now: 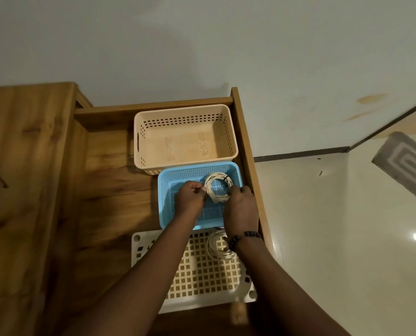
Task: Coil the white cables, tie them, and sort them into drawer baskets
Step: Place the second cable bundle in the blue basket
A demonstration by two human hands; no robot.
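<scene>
Your left hand (190,197) and right hand (241,204) pinch opposite sides of the white coil (218,187) over the blue basket (164,190) — light, springy; grip across the bundled turns.

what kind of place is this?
Probably a home room, at a storage unit. A wooden drawer stands open against a plain wall, holding a peach basket, a blue basket and a white basket; tiled floor beside it.
</scene>
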